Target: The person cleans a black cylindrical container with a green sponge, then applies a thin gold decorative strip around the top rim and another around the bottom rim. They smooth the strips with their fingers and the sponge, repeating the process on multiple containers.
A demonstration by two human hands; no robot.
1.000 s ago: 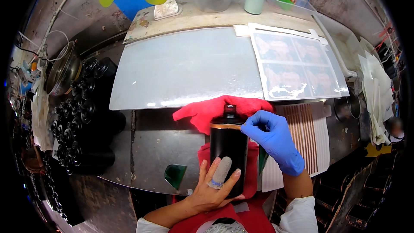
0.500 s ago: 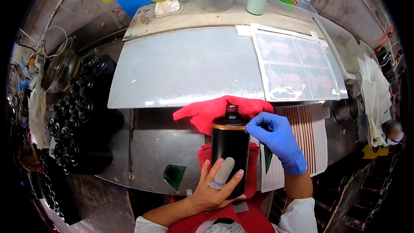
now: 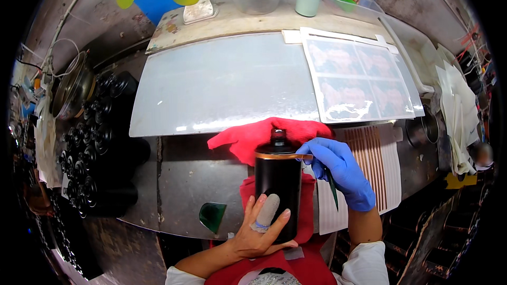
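Observation:
A black bottle [image 3: 277, 179] with a narrow neck lies or leans with its neck pointing away from me, on red cloth [image 3: 237, 138]. My left hand [image 3: 259, 235] is closed around its lower part; one finger wears a whitish cover. A copper-coloured strip [image 3: 274, 155] runs across the bottle just below its shoulder. In my blue-gloved right hand [image 3: 340, 171], thumb and forefinger pinch the strip's end, which stands off the bottle's right side. A thin dark green piece [image 3: 333, 190] sticks down from the same hand, its upper part hidden by the fingers.
A dark green flat scraper-like piece [image 3: 213, 217] lies left of my left hand. Several black bottles [image 3: 113, 150] crowd the left. A white sheet with copper strips [image 3: 364, 148] lies at right. Beyond are a grey board [image 3: 222, 84], printed sheets [image 3: 359, 76] and a clear bowl [image 3: 253, 1].
My right hand has drawn the strip's end out from the bottle's right side, and the green piece under its fingers shows more. My left hand stays on the bottle. The whole view has shifted slightly.

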